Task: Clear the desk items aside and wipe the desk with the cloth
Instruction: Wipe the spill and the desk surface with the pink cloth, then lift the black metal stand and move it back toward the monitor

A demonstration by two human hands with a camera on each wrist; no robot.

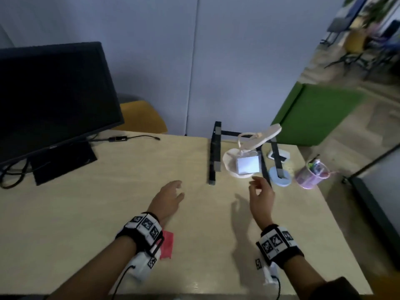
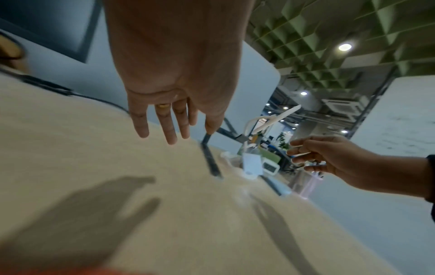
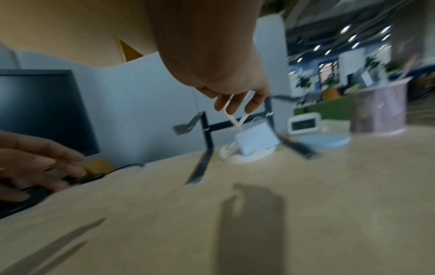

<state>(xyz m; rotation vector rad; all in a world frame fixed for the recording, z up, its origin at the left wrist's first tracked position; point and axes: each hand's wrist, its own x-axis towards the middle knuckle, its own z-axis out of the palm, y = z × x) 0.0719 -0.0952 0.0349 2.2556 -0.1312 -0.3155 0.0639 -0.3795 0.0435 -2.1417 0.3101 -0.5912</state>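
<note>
A red cloth (image 1: 167,245) lies on the pale wooden desk (image 1: 86,224), partly hidden under my left wrist. My left hand (image 1: 178,189) hovers over the desk's middle with fingers (image 2: 169,128) straight and spread, holding nothing. My right hand (image 1: 256,184) hangs just in front of a white desk lamp (image 1: 259,139), its fingers (image 3: 233,106) loosely curled and empty. The lamp's round base (image 1: 230,163) carries a white card (image 1: 248,165). A black laptop stand (image 1: 215,152) straddles the lamp. One of its feet rests on a blue coaster (image 1: 279,179).
A dark monitor (image 1: 49,94) stands at the back left with a cable (image 1: 134,138) trailing right. A small white clock (image 1: 279,155) and a pink mesh pen holder (image 1: 309,176) sit near the desk's right edge. A grey partition runs behind the desk.
</note>
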